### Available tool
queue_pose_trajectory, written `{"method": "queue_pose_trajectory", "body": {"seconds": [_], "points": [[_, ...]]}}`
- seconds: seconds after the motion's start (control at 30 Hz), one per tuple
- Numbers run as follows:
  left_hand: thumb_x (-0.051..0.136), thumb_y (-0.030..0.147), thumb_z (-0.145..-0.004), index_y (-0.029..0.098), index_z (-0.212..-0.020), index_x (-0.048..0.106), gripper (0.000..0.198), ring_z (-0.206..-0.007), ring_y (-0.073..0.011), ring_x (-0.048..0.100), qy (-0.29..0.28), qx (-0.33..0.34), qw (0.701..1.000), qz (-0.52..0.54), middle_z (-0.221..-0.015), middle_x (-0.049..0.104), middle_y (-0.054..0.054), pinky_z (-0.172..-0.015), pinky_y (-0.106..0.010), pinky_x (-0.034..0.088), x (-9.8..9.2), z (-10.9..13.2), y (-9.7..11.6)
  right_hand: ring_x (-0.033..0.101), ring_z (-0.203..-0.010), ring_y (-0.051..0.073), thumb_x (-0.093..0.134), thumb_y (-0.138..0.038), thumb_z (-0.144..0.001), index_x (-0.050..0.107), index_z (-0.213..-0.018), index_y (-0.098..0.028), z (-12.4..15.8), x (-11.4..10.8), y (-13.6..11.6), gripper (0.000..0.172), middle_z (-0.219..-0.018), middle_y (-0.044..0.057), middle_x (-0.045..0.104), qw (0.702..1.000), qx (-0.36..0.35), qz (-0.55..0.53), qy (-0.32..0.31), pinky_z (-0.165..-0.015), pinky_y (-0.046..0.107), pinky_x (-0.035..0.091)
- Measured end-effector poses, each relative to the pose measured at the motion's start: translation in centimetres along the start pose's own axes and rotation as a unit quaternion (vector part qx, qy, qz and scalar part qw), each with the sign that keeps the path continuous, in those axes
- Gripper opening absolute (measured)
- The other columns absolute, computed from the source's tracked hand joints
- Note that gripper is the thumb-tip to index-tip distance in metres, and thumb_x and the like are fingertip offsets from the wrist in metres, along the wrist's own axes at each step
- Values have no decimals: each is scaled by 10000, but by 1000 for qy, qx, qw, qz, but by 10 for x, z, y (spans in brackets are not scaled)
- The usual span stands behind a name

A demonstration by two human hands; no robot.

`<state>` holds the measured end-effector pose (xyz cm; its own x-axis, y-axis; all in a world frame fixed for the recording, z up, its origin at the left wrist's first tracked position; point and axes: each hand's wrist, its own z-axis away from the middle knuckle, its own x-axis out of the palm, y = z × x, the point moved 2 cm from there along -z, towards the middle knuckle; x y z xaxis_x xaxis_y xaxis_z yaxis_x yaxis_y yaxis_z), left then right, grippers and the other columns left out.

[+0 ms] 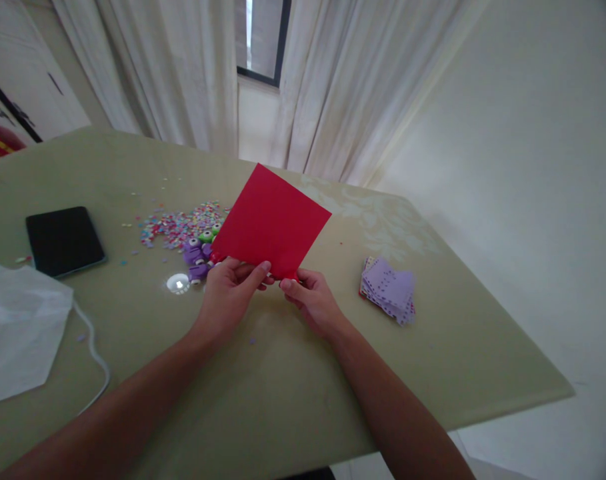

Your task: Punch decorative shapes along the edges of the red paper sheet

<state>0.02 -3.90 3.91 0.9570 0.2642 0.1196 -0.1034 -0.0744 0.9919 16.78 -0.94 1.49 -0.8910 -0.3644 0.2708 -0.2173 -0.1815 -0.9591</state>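
A plain red sheet of paper (275, 223) is held up at a tilt over the table. My left hand (229, 290) grips its lower edge, thumb on the near side. At the bottom corner my right hand (313, 300) is closed round a small red craft punch (295, 277), mostly hidden by the fingers and paper. Left of the paper lie purple craft punches (195, 257) with eye shapes, and a green one (210, 235). Another red piece (215, 256) shows beside my left hand. Behind them spreads a heap of coloured paper confetti (183, 225).
A stack of lavender papers with punched holes (390, 288) lies to the right. A dark tablet or phone (65, 240) lies at left, near a white bag-like item (23, 327) with a cord (95, 353). The table's (433, 373) right edge faces a wall; curtains hang behind.
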Motion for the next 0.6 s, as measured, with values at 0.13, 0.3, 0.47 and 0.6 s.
{"method": "queue_pose_trajectory", "body": {"seconds": [0.13, 0.3, 0.47, 0.6], "points": [[844, 462, -815, 179, -761, 776, 296, -636, -235, 745, 0, -5, 1000, -17, -702, 794, -79, -620, -323, 589, -1, 0, 0, 383, -652, 127, 950, -577, -748, 818, -890, -191, -1, -2, 3, 432, -752, -2, 622, 1000, -8, 9, -10, -607, 285, 277], [835, 430, -821, 178, -761, 784, 264, -635, -212, 734, -12, -8, 1000, -17, -690, 787, -60, -617, -298, 576, -1, 1, 3, 354, -631, 130, 938, -616, -743, 791, -859, -191, -2, -3, 4, 464, -708, -17, 573, 1000, -12, 19, -1, -601, 302, 247], [839, 428, -832, 179, -766, 792, 262, -629, -206, 729, -17, -2, 1000, -13, -702, 794, -63, -617, -298, 574, -2, 0, -1, 352, -621, 130, 920, -652, -741, 743, -800, -189, -1, -2, 1, 498, -680, -26, 539, 1000, -11, 23, 2, -606, 309, 253], [837, 415, -838, 181, -765, 793, 249, -626, -202, 729, -20, 2, 1000, -10, -692, 788, -54, -617, -293, 573, -2, -1, -1, 378, -621, 128, 922, -647, -746, 729, -781, -188, -1, -3, 1, 499, -672, -30, 531, 1000, -18, 23, -1, -606, 306, 254]]}}
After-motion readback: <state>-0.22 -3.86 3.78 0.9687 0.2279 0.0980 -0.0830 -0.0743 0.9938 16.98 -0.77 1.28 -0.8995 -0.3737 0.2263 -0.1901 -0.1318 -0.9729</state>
